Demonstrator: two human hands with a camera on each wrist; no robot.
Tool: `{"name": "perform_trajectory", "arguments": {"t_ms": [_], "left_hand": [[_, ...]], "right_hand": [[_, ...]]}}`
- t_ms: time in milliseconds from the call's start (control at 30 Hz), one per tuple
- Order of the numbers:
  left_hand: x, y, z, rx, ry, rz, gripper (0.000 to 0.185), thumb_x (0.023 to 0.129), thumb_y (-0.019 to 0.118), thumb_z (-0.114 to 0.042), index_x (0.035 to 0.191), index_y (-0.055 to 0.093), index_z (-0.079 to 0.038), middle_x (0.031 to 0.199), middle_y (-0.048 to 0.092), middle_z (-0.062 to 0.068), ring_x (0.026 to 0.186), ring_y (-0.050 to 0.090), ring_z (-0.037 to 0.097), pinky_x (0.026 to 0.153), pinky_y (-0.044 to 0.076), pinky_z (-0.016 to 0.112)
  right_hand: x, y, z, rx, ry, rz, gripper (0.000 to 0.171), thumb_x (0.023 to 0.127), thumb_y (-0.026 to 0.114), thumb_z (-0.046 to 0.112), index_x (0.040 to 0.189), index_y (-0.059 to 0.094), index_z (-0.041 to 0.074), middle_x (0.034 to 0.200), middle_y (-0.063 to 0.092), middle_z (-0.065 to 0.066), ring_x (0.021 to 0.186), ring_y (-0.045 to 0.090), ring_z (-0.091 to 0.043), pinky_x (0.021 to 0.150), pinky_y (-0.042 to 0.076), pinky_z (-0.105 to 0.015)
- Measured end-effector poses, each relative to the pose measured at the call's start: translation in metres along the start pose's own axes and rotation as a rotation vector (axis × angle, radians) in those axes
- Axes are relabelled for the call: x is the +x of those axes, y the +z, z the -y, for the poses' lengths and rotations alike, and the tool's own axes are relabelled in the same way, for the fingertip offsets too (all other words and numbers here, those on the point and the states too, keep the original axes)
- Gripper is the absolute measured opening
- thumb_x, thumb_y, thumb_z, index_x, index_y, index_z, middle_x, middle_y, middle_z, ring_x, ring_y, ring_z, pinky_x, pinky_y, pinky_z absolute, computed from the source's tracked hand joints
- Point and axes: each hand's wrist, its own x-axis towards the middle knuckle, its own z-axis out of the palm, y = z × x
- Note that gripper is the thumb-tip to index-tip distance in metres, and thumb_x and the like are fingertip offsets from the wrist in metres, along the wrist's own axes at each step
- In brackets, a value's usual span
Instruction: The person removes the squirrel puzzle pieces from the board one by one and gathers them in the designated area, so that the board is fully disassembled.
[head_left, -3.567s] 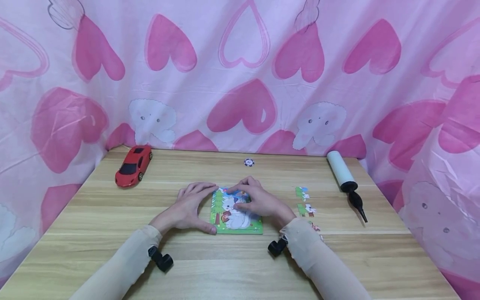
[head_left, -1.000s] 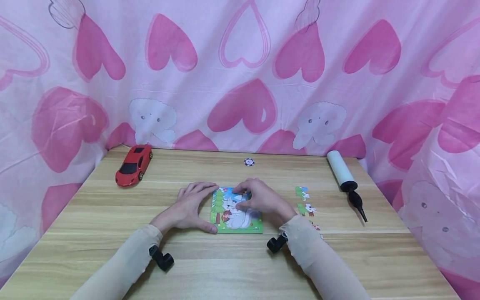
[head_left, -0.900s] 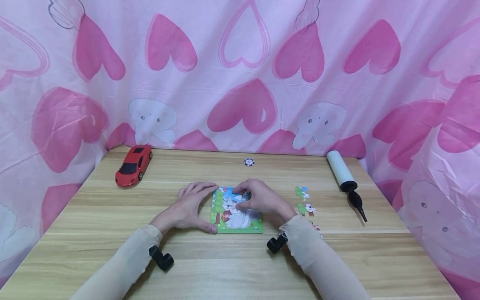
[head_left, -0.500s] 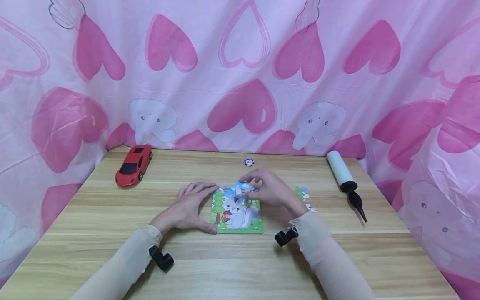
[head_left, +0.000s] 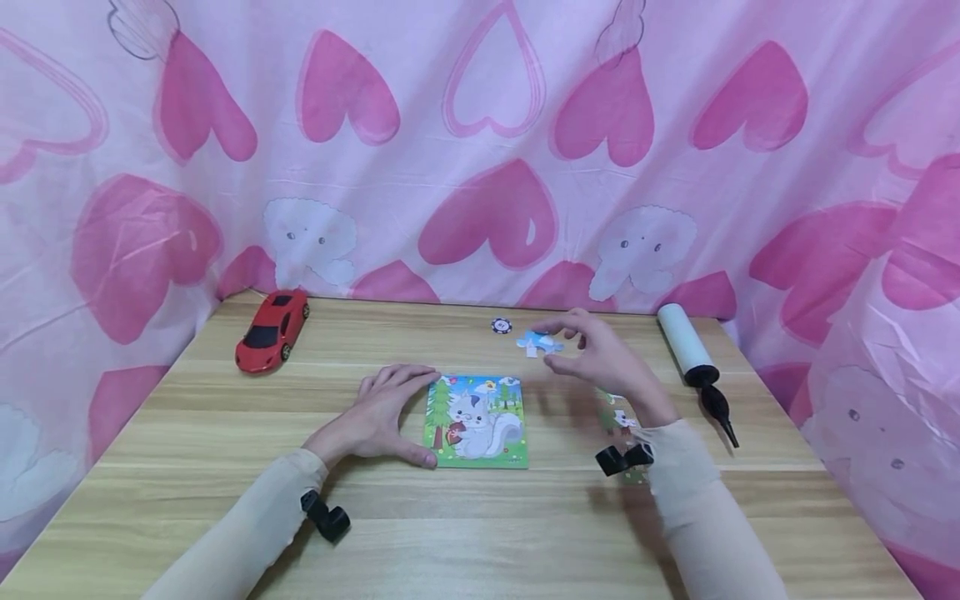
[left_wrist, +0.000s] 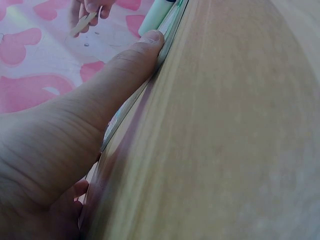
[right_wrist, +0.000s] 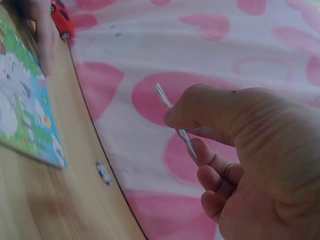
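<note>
The right hand (head_left: 600, 357) pinches a thin, light, probably stiff puzzle piece (head_left: 539, 342) by its edge above the worktop (head_left: 225, 433), while the left hand's (head_left: 382, 412) straight fingers (head_left: 397, 377) steady the puzzle board (head_left: 476, 421).

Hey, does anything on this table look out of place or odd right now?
One thing: the puzzle board has a gap in its upper right corner. The missing blue piece is pinched in the right hand, above the table. A few more loose pieces lie right of the board.
</note>
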Motion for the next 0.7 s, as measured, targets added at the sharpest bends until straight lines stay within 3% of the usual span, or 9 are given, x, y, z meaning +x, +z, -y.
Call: {"name": "perform_trajectory", "arguments": {"t_ms": [400, 700], "left_hand": [[0.0, 0.0, -0.001, 0.004, -0.008, 0.003, 0.134, 0.067, 0.093, -0.082, 0.173, 0.041, -0.019, 0.177, 0.039, 0.007, 0.162, 0.029, 0.041, 0.122, 0.028, 0.07], [0.001, 0.0, -0.002, 0.002, -0.014, 0.005, 0.134, 0.067, 0.093, -0.082, 0.173, 0.041, -0.02, 0.177, 0.038, 0.006, 0.161, 0.029, 0.04, 0.122, 0.028, 0.069]], "right_hand": [[-0.021, -0.027, -0.024, -0.043, 0.057, -0.002, 0.045, 0.098, 0.086, 0.011, 0.141, 0.077, 0.015, 0.139, 0.071, -0.008, 0.121, 0.055, -0.034, 0.093, 0.047, -0.048], [-0.028, -0.03, -0.048, -0.048, 0.096, 0.038, 0.045, 0.098, 0.086, 0.013, 0.143, 0.076, 0.015, 0.137, 0.072, -0.01, 0.128, 0.058, -0.038, 0.102, 0.046, -0.052]]}}
